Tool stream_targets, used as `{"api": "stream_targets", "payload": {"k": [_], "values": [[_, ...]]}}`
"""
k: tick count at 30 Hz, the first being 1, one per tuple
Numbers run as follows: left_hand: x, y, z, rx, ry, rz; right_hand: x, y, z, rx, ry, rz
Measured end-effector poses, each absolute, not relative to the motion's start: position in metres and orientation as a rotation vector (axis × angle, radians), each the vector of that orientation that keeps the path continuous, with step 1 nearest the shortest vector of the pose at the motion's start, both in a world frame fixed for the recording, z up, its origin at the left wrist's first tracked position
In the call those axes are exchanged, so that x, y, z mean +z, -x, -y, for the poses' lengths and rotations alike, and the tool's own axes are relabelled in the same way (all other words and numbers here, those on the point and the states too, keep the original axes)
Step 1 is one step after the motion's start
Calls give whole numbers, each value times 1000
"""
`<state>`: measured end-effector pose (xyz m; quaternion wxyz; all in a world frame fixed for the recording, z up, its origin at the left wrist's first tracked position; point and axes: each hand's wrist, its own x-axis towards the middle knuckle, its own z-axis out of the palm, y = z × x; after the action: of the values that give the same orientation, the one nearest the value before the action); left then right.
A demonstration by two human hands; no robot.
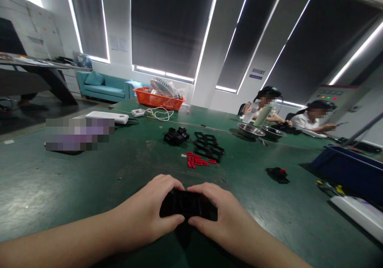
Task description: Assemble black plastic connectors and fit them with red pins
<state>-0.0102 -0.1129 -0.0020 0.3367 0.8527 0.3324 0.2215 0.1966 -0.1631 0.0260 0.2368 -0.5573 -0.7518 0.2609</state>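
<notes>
Between my two hands is a black plastic part (187,204) with a rectangular outline, low over the green table. My left hand (161,208) grips its left side, thumb in front and fingers behind. The right side is held the same way by my right hand (211,208). Both palms hide the part's ends. Beyond my hands lie several small red plastic pieces (196,161) in a loose group. Just behind them are several black rectangular frames (208,144), with a pile of black plastic parts (176,136) to their left.
A black assembly with a red bit (278,175) lies to the right, near a dark blue bin (353,170) and a white device (359,216). Metal bowls (251,131) and an orange basket (160,99) stand farther back. A white power bank (107,117) is at left. Two people sit at far right.
</notes>
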Motion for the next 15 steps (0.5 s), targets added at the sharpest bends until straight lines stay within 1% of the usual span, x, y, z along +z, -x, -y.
{"api": "stream_targets", "payload": {"k": [15], "values": [[-2, 11, 113, 584, -2227, -862, 28, -196, 165, 726, 1517, 2064]]}}
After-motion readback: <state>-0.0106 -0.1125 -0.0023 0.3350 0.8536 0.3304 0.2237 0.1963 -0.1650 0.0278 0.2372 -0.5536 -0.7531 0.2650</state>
